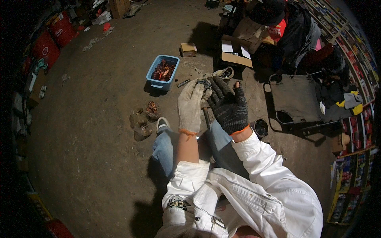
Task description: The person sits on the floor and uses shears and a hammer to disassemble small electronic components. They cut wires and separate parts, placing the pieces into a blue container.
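Grey-white glove on the left hand [190, 105], black glove on the right hand [231, 106], both raised around a small dark part [204, 83] above the concrete floor [99, 119]

The left fingers are bent closed around the part, which sits at their tips; the right fingers lie stretched out beside it, the thumb's end bare, and whether they touch it I cannot tell; beyond the left hand a blue tub [166, 86] holds copper-coloured pieces [164, 71], with a cardboard box [188, 50] near its far right corner and clear bags [142, 126] on the floor nearer the wearer; red drums [61, 29] stand at the floor's far left corner, stocked shelves [357, 115] along its right edge
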{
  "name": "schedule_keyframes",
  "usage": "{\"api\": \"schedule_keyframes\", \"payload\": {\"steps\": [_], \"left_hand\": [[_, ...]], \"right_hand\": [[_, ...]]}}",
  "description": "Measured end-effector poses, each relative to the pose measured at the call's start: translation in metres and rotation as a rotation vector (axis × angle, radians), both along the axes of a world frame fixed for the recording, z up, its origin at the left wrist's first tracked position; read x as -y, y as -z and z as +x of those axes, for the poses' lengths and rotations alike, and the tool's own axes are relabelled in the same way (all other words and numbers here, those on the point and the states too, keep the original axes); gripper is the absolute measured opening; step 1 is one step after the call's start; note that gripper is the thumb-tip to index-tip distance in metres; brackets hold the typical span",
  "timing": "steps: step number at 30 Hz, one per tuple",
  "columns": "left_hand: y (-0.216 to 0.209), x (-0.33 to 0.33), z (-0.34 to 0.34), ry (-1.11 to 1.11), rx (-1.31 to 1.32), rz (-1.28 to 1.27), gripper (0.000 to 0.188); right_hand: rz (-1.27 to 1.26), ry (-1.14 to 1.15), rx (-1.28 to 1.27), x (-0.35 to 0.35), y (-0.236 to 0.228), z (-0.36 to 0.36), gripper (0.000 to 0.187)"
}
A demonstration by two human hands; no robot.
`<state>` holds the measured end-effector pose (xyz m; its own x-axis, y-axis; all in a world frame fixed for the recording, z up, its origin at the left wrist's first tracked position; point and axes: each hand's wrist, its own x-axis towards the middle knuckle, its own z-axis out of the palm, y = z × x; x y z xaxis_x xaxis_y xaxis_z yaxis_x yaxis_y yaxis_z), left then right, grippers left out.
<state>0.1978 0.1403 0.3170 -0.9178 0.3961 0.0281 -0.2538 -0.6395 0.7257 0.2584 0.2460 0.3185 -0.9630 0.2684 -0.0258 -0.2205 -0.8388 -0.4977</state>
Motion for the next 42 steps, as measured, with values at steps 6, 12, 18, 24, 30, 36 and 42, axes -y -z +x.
{"api": "schedule_keyframes", "payload": {"steps": [6,12,18,24,30,36,42], "left_hand": [[0.000,0.001,-0.002,-0.114,0.002,-0.076,0.021],[0.005,0.000,-0.005,-0.188,-0.009,-0.118,0.022],[0.006,0.001,-0.005,-0.223,-0.013,-0.113,0.025],[0.003,0.002,-0.004,-0.213,-0.030,-0.139,0.025],[0.000,0.002,0.001,-0.142,-0.100,-0.194,0.028],[-0.004,0.003,0.002,-0.068,-0.055,-0.138,0.027],[-0.002,0.002,0.000,-0.057,-0.084,-0.152,0.027]], "right_hand": [[-0.023,-0.009,0.004,0.002,0.001,-0.001,0.069],[-0.047,-0.029,-0.011,0.002,-0.001,0.002,0.071],[-0.003,-0.048,-0.026,0.000,0.002,0.003,0.067],[0.773,0.062,0.041,-0.006,0.015,0.001,0.037],[1.263,0.163,0.062,-0.009,0.033,-0.008,0.023],[0.584,-0.073,0.102,-0.015,0.041,-0.008,0.027],[1.221,0.185,0.086,-0.016,0.050,-0.012,0.025]]}}
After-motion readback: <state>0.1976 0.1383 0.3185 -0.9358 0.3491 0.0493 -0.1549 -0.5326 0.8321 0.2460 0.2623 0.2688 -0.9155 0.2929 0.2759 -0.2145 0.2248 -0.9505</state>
